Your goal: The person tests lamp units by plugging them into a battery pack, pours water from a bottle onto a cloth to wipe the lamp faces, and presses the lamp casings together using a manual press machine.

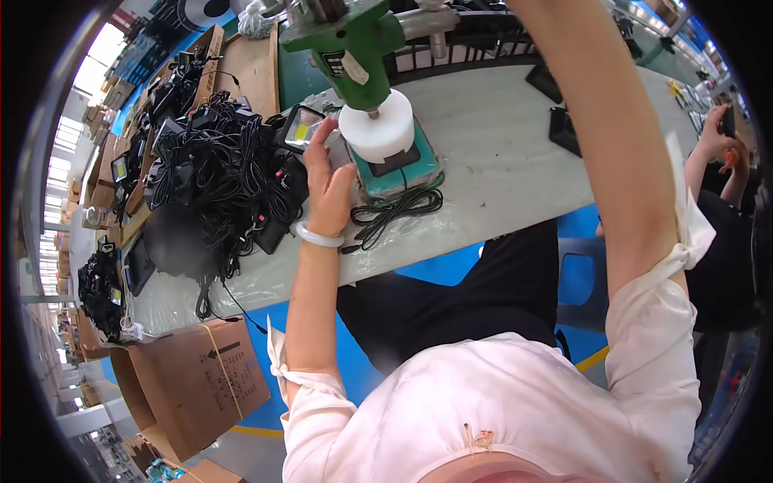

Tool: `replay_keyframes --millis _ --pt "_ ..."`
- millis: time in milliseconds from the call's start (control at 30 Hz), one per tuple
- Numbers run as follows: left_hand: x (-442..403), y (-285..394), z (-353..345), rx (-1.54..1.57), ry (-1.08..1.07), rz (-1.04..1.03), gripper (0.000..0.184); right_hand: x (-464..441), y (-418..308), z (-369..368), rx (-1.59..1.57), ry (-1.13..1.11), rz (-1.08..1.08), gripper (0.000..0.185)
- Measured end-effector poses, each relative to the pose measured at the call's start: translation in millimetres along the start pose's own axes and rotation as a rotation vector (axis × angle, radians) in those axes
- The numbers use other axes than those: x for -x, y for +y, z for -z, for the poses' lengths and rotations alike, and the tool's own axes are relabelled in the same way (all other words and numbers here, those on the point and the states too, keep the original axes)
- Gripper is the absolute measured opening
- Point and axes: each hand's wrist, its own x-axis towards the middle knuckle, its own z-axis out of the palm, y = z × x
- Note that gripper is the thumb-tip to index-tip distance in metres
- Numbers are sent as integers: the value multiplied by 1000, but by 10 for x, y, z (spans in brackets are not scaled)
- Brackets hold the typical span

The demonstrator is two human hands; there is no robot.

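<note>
My left hand (326, 189) is on the table at the left of a green bench press (354, 52), index finger and thumb apart, nothing visibly held. Its fingertips are close to the press's round white pressing block (378, 129) and to a small floodlight (302, 126) with a yellow centre. Beneath the block, a flat black part (393, 164) lies on the teal base plate (431, 165), mostly covered. A bundled black cable (398, 211) lies in front of the base. My right arm (612, 121) stretches up past the top edge, so the right hand is out of frame.
A large heap of black cabled lamps (225, 153) fills the table's left side. Dark flat pieces (564, 130) lie at the right of the tabletop (499, 137). A cardboard box (193, 386) stands at lower left. Another person's hand (713, 133) is at far right.
</note>
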Motion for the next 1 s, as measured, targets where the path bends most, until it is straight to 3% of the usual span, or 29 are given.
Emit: replay_keyframes --millis 133,233,300,367,433,467,533,600,667,833,1000 --pt "32 -1 125 -86 22 -12 71 593 -78 -67 -137 -152 31 43" --pt "68 3 149 -81 44 -9 71 561 -61 -57 -252 -194 45 48" --pt "-4 15 71 -75 55 -56 71 354 -52 -13 -382 -117 19 51" --pt "-28 21 41 -159 165 -138 57 243 -177 16 -600 83 -39 54" --pt "19 173 57 -197 272 -120 47 253 -228 38 -473 296 -89 58" --pt "20 331 73 -201 446 -185 34 306 -212 44 -311 330 -91 51" --pt "42 974 146 35 615 -354 42 637 -158 68 15 413 -121 32" --pt "95 1537 424 57 449 -719 48 1030 -314 -37 -92 58 -186 27" --pt "153 1913 428 79 329 -920 47 1227 -559 -193 -216 -189 -200 25" --pt "192 2122 283 96 278 -997 46 1113 -715 -220 -248 -182 29 23" --pt "209 1996 150 108 326 -1081 44 1220 -657 -184 -266 -192 117 22"
